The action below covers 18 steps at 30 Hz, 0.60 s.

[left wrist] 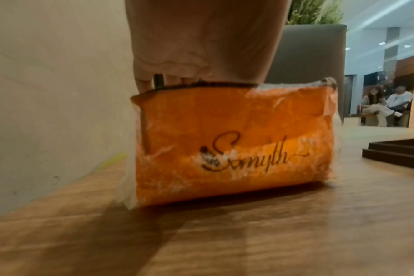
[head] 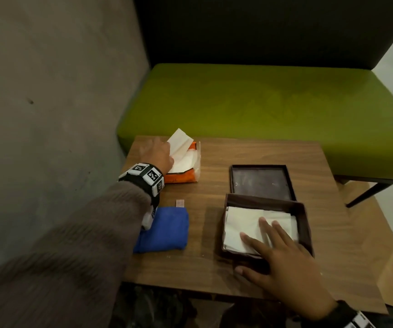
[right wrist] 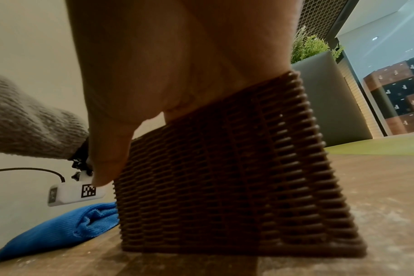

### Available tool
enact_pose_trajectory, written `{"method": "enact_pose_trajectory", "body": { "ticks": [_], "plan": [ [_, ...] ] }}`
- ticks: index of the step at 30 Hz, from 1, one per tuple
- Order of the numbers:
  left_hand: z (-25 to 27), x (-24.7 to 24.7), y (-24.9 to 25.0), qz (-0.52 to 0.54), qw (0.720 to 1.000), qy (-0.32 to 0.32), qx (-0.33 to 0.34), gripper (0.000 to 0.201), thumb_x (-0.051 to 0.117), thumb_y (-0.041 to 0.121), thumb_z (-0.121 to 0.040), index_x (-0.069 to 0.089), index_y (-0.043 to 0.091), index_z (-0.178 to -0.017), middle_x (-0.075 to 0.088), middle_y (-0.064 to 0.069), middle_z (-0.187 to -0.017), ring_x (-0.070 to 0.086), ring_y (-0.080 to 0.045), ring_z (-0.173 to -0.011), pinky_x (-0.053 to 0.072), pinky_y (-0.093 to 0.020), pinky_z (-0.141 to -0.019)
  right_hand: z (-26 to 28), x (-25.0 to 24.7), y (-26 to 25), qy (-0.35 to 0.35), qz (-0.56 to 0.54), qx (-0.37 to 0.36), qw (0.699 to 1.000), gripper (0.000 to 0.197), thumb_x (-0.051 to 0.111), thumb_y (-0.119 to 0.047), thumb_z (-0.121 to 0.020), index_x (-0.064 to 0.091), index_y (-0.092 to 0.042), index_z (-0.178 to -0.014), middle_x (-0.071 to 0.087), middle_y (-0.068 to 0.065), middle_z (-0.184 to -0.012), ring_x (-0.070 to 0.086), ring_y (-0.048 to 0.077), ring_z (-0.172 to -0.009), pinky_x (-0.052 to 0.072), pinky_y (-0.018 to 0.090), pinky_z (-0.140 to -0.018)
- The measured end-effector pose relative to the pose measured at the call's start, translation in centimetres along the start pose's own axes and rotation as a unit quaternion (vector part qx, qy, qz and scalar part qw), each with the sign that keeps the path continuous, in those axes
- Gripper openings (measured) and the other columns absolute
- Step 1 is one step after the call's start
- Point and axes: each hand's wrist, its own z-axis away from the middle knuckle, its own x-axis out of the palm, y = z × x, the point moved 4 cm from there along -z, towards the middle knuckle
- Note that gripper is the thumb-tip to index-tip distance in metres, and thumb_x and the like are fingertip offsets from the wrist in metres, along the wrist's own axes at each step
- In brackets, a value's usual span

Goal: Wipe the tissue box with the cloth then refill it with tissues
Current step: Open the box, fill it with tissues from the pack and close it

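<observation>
Refill underway, I judge: tissue box (head: 267, 224) on the table (head: 214, 268) holds tissues (head: 242, 227), right hand (head: 283, 263) pressing them, fingers straight and spread. Left hand (head: 156, 153) pinches a sheet from the orange pack (head: 182, 178). Cloth (head: 164, 229) lies folded; lid (head: 261, 182) still off.

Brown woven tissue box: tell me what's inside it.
The brown woven tissue box holds a layer of white tissues. The right hand presses flat on them, covering the near corner; anything beneath the tissues is hidden.

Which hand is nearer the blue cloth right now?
Left. The left hand is at the orange tissue pack, just beyond the cloth; the right hand lies across the table in the tissue box.
</observation>
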Motion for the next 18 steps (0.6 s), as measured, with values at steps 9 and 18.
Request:
{"method": "enact_pose_trajectory", "body": {
  "ticks": [9, 18],
  "plan": [
    [-0.1, -4.6, -3.7, 0.348, 0.936, 0.054, -0.016, 0.023, 0.066, 0.011, -0.078, 0.044, 0.014, -0.070, 0.044, -0.001, -0.066, 0.042, -0.020, -0.063, 0.032, -0.028, -0.053, -0.2, 0.8, 0.0, 0.064, -0.004, -0.043, 0.997, 0.096, -0.006, -0.092, -0.066, 0.047, -0.052, -0.136, 0.035, 0.005, -0.156, 0.036, 0.029, -0.143, 0.049, 0.050, -0.096],
    [0.6, -3.1, -2.9, 0.134, 0.969, 0.064, 0.198, 0.020, 0.063, 0.005, -0.077, 0.047, 0.016, -0.075, 0.050, -0.006, -0.081, 0.053, -0.029, -0.074, 0.040, -0.036, -0.062, -0.3, 0.9, 0.3, 0.073, -0.014, -0.023, 0.997, 0.086, 0.002, -0.089, -0.075, 0.056, -0.048, -0.129, 0.051, 0.006, -0.145, 0.051, 0.029, -0.132, 0.056, 0.049, -0.084]
  ]
}}
